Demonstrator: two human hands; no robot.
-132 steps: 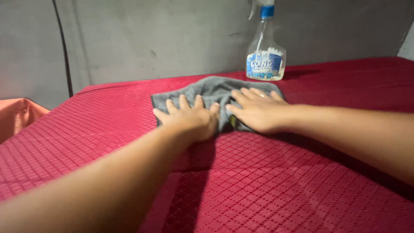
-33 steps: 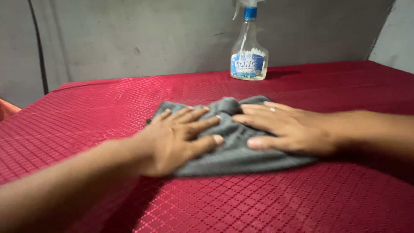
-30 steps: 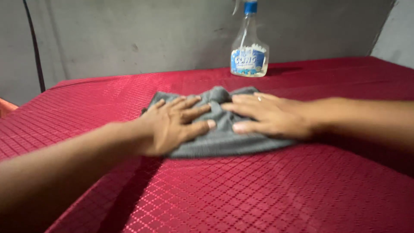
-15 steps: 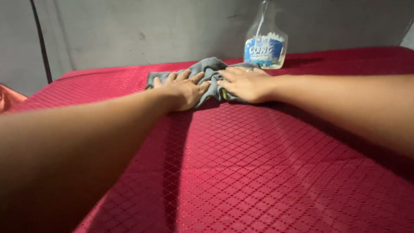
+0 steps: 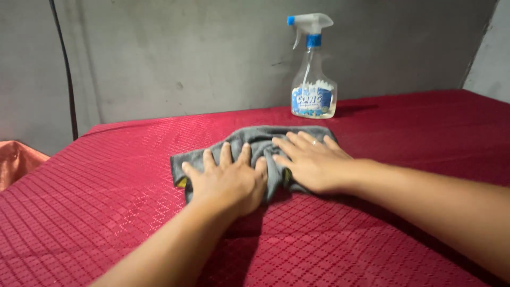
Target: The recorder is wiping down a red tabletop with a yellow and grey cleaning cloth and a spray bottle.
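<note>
Pressing flat, the left hand [image 5: 227,180] and right hand [image 5: 311,161] (fingers spread, nothing clenched) rest on a crumpled grey microfibre cloth [image 5: 254,142] atop the red quilted tablecloth [image 5: 372,234].

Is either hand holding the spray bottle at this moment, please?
No, the spray bottle stands alone by the wall, while the left hand and right hand press flat on the grey cloth.

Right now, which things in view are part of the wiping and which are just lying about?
In use: crumpled grey microfibre cloth, left hand, right hand, red quilted table cover.
Lying about: clear plastic spray bottle, orange fabric, black cable.
</note>
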